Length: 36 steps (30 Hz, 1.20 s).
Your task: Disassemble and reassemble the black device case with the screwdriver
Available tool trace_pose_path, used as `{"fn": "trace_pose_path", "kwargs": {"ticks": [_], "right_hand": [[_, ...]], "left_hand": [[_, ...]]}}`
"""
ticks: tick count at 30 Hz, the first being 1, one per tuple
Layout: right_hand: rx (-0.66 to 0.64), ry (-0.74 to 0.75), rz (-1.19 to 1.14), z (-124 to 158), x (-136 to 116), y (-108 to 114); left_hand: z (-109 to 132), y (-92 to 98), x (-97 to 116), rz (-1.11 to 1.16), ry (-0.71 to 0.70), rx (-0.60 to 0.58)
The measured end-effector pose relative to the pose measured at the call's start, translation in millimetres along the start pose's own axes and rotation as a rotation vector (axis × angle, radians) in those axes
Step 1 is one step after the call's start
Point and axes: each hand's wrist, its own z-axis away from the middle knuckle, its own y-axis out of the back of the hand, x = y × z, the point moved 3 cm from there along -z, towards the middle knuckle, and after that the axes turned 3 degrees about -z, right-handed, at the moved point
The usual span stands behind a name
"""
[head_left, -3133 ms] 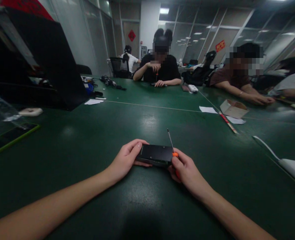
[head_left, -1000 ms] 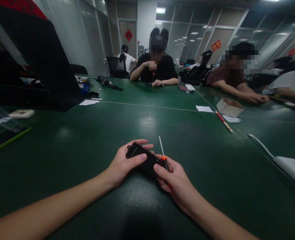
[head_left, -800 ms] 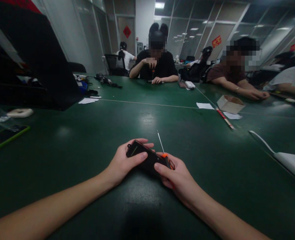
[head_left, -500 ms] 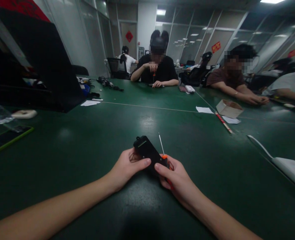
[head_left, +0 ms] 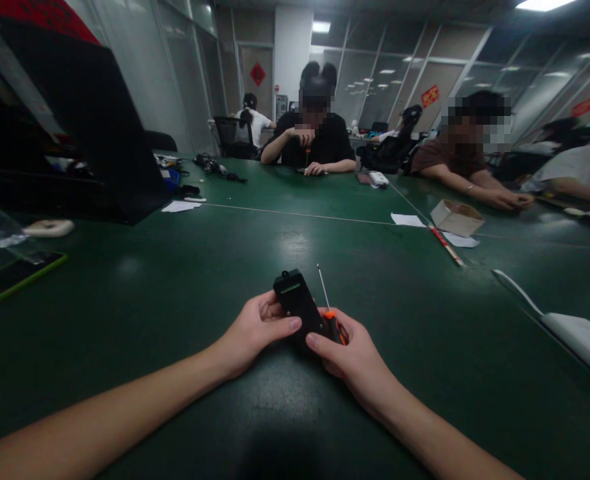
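Observation:
A small black device (head_left: pixel 297 303) is held just above the green table (head_left: pixel 175 280), its far end pointing away from me. My left hand (head_left: pixel 256 331) is closed on its near left side, thumb across the lower edge. My right hand (head_left: pixel 351 357) grips the device's near right side and also holds an orange-handled screwdriver (head_left: pixel 331 318), whose thin metal shaft sticks up and away beside the device.
A black open case (head_left: pixel 75 133) and a green-edged tray (head_left: pixel 15 280) lie at the left. A small cardboard box (head_left: pixel 457 217), white papers and a red pencil (head_left: pixel 447 246) sit at the right. Several other people sit at the table's far side.
The device went from lying flat and crosswise between my hands to pointing lengthwise away from me, its far end raised. Both hands kept their hold, and the screwdriver stayed in my right hand.

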Motion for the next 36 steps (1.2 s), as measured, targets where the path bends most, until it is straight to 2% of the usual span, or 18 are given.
{"fn": "trace_pose_path", "kwargs": {"ticks": [8, 15, 20, 36], "right_hand": [[-0.025, 0.013, 0.056, 1.5, -3.4, -2.8], [-0.05, 0.069, 0.027, 0.8, -4.3, -5.0], [-0.068, 0.088, 0.042, 0.5, -4.3, -7.1], [-0.078, 0.089, 0.06, 0.5, 0.0, -4.1]], "left_hand": [[4.4, -1.1, 4.7, -0.048, -0.02, 0.031], [1.3, -7.3, 5.7, -0.029, 0.009, -0.04], [2.1, -8.3, 5.9, -0.023, -0.006, -0.025], [4.3, -7.0, 6.9, 0.002, 0.033, -0.087]]}}
